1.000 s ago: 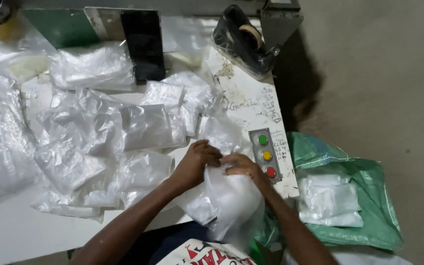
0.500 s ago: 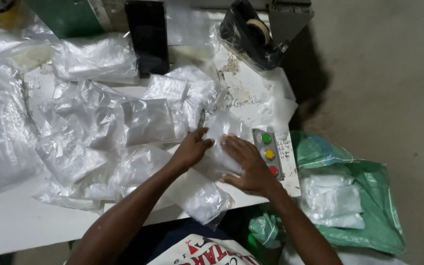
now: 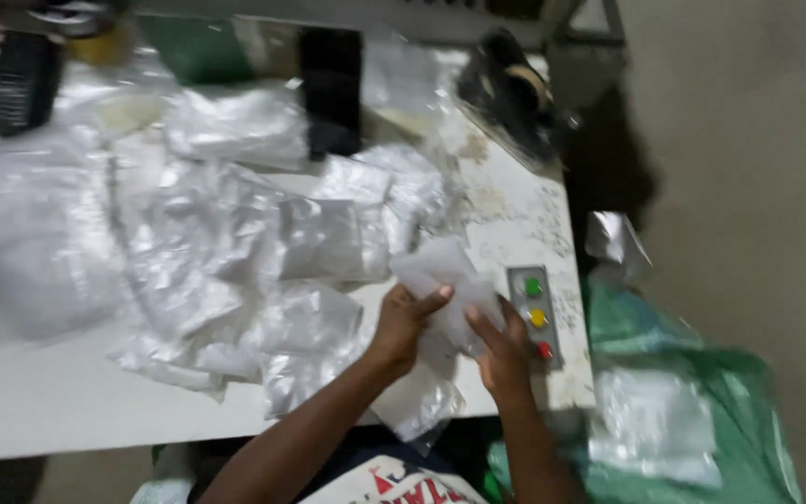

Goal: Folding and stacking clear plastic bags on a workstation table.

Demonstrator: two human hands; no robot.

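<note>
A small clear plastic bag is grasped by both the left hand and right hand at lower centre (beside the button panel), so the handling step is judged in hand, with steady two-handed control required next.

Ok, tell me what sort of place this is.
Probably a packing workshop: a white worktable heaped with clear plastic bags, a three-button control box at its edge, and a tape dispenser at the back.

Both hands close together, left hand fingers curled, right hand seemingly pinching, forearms angled inward.
</note>
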